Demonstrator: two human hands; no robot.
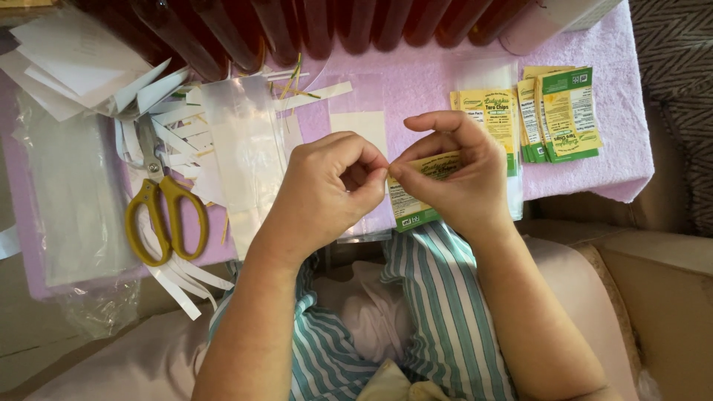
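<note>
My left hand (pixel 330 186) and my right hand (pixel 453 174) meet at the fingertips above the near edge of a lilac-covered table (pixel 609 160). Between them they pinch a yellow and green printed label (pixel 416 194), which my right hand mostly covers. A clear plastic bag (pixel 360 122) lies flat on the cloth under and behind my hands. Beyond my right hand lies another yellow and green label (pixel 496 111), and a small fanned stack of the same labels (pixel 563 113) sits further right.
Yellow-handled scissors (pixel 165 212) lie at the left among white paper strips (pixel 178 278) and offcuts. A stack of clear bags (pixel 74 200) sits at the far left. Dark red bottles (pixel 297 26) line the table's far edge. My striped clothing fills the foreground.
</note>
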